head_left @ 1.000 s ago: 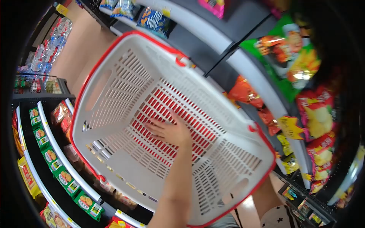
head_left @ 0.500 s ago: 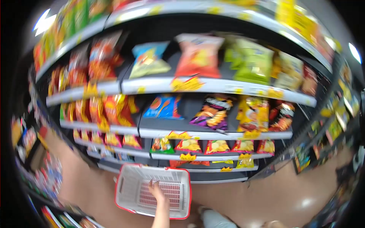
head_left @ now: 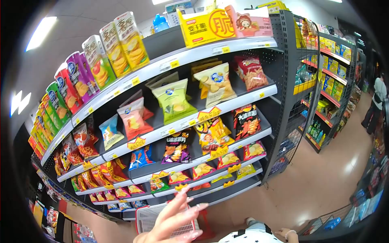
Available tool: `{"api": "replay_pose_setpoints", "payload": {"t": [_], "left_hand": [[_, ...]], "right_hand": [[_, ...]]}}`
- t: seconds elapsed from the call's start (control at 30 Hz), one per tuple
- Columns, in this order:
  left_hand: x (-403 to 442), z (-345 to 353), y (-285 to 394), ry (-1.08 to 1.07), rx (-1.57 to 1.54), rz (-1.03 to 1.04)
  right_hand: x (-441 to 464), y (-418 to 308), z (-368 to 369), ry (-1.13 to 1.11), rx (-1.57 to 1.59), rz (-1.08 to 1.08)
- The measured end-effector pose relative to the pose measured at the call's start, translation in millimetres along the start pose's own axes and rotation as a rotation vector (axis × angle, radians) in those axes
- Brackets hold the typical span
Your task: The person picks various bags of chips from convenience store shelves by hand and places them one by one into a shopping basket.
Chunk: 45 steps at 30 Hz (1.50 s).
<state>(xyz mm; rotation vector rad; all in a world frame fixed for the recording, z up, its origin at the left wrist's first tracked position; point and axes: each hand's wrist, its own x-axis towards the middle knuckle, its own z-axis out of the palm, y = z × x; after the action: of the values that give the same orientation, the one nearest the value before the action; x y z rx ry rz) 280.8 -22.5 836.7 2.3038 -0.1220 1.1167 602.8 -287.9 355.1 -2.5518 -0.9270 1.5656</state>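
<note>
My left hand (head_left: pixel 174 220) is raised in front of me at the lower middle, its fingers stretched out and spread, holding nothing. Behind and below it, a pale shopping basket (head_left: pixel 146 218) with a red rim stands low by the foot of the shelves; the hand covers much of it. My right hand (head_left: pixel 287 234) hangs low at the bottom edge beside my white patterned top (head_left: pixel 252 235). It is small and partly cut off, so its grip is unclear. A green chip bag (head_left: pixel 174 101) and a black-and-purple chip bag (head_left: pixel 177 148) are on the shelves ahead.
Tall snack boxes (head_left: pixel 131 40) and chip canisters (head_left: pixel 81 77) line the top shelf. A yellow box (head_left: pixel 206 27) stands farther right. Beyond the dark rack end (head_left: pixel 279 93), an aisle floor (head_left: pixel 328 170) runs back to a person (head_left: pixel 377 103). Another shelf unit (head_left: pixel 330 85) stands there.
My view has swung up and right, showing the top shelf and the aisle. My left hand has come up from over the basket, closer to me. The picture is sharper.
</note>
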Motion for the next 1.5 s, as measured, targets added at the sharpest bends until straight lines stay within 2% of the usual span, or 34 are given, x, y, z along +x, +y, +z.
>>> {"api": "replay_pose_setpoints", "payload": {"t": [0.03,0.1,0.2,0.23,0.37,0.47,0.6,0.67,0.73,0.8,0.87,0.9,0.97,1.03,1.1,1.17,1.23,1.27,1.3,1.33,1.37,1.43,1.5], "left_hand": [[6,9,-4,-0.012,-0.018,0.008],[19,25,-17,0.005,-0.076,0.030],[47,35,-27,-0.150,-0.223,-0.136],[56,46,-35,-0.076,-0.254,-0.065],[75,85,-71,-0.009,-0.319,-0.001],[83,109,-96,0.016,-0.348,-0.002],[90,127,-116,0.055,-0.345,-0.008],[92,132,-122,0.079,-0.327,-0.008],[97,133,-128,0.111,-0.284,-0.001],[104,135,-139,0.171,-0.218,0.015],[121,139,-159,0.259,-0.135,-0.023],[134,142,-172,0.287,-0.115,-0.147],[157,157,-228,0.332,0.192,-0.289],[182,175,-284,0.415,0.491,-0.325],[210,181,-328,0.438,0.825,-0.216],[229,181,-357,0.486,0.897,-0.239],[245,182,-361,0.533,0.966,-0.269],[250,182,-363,0.457,0.765,-0.449],[254,184,-363,0.381,0.559,-0.618],[256,191,-371,0.558,0.389,-0.465],[255,194,-374,0.567,0.388,-0.462],[255,198,-355,0.714,0.340,-0.309],[240,205,-323,0.754,0.272,-0.274]], "right_hand": [[-7,-5,-19,0.007,-0.003,0.006],[-16,-4,-53,0.228,0.170,0.077],[-21,16,-98,0.340,0.222,0.095],[-19,24,-112,0.373,0.228,0.105],[14,29,-154,0.402,0.140,0.095],[50,16,-178,0.393,0.029,0.004],[58,-31,-240,0.589,-0.098,-0.036],[93,-41,-267,0.746,-0.166,-0.173],[107,-74,-306,0.832,-0.181,-0.593],[115,-132,-347,0.951,-0.009,-0.928],[98,-198,-386,0.955,0.230,-1.149],[73,-234,-402,1.032,0.273,-1.241],[28,-291,-430,1.206,0.288,-1.406],[5,-329,-458,1.367,0.243,-1.504],[-5,-363,-480,1.531,0.218,-1.451],[-18,-390,-496,1.535,0.214,-1.408],[-15,-404,-509,1.596,0.051,-1.347],[-11,-404,-511,1.596,0.051,-1.349],[-10,-404,-513,1.464,0.082,-1.397],[-10,-405,-515,1.331,0.108,-1.441],[-10,-403,-513,1.333,0.099,-1.447],[-28,-388,-497,1.265,0.318,-1.566],[-45,-365,-473,1.077,0.478,-1.638]]}}
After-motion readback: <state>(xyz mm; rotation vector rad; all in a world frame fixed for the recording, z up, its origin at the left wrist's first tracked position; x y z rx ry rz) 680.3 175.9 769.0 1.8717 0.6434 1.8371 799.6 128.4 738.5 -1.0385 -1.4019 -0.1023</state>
